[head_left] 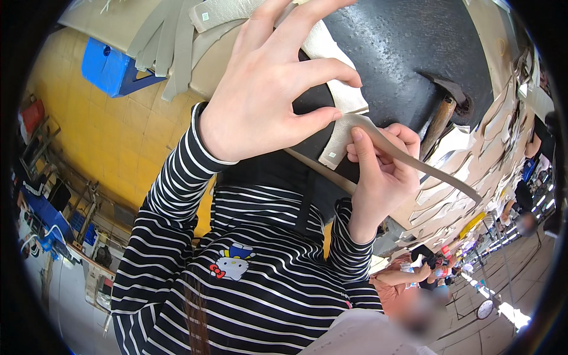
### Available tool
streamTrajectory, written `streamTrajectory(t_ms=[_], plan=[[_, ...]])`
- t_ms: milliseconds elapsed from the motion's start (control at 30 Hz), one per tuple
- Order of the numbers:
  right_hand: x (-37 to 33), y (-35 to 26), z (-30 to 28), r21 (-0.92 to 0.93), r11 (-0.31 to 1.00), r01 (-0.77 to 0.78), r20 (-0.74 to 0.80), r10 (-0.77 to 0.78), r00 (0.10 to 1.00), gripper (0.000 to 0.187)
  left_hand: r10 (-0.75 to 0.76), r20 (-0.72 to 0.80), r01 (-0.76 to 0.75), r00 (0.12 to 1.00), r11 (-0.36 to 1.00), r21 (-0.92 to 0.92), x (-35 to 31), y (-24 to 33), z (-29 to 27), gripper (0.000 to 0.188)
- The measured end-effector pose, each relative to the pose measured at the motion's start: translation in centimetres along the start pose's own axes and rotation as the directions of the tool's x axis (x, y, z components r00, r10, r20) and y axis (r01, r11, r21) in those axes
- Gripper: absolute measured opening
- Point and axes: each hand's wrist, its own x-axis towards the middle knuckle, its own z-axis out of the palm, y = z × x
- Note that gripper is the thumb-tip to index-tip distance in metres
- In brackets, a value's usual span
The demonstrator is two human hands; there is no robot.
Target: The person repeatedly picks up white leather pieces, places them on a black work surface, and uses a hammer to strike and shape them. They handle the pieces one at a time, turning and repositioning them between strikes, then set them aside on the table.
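My right hand (384,168) pinches a long beige leather strip (408,155), thumb on top and fingers beneath. One end of the strip trails off to the right; beside the thumb shows a pale, shiny face (337,139) with a small light-green square. My left hand (266,89) is spread above, its thumb tip at the upper edge of that pale face. Under the left fingers, another pale leather piece (344,86) lies on the black work surface (408,53). Whether the left fingertips at the top touch anything is hard to see.
A hammer with a wooden handle (438,127) lies right of my hands. Leather scraps (461,183) are heaped along the right. Several grey-beige strips (171,44) hang over the table's left edge, near a blue plastic object (106,68). A person in an orange top (393,281) is farther off.
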Motion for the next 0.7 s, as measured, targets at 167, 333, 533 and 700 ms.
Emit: streamTrajectory(t_ms=[167,333,533,700], plan=[[0.0,-0.1,0.0,-0.003,1.000,-0.010,0.004,0.010,1.000,0.013,-0.006,0.024,0.005,1.000,0.998,0.063,0.1,-0.6,0.4,0.030],[0.0,-0.2,0.1,-0.001,1.000,-0.025,-0.006,0.025,1.000,0.013,-0.042,0.058,0.044,0.997,0.998,-0.035,0.2,0.2,-0.3,0.031],[0.1,-0.2,0.1,-0.006,0.999,-0.032,-0.002,0.032,0.999,0.013,-0.047,0.111,0.047,0.993,0.999,0.006,0.7,0.9,-0.7,0.028],[0.2,-0.2,0.1,0.032,0.999,-0.036,0.009,0.036,0.999,0.014,-0.061,0.108,0.068,0.992,0.996,-0.060,0.9,0.7,-0.6,0.027]])
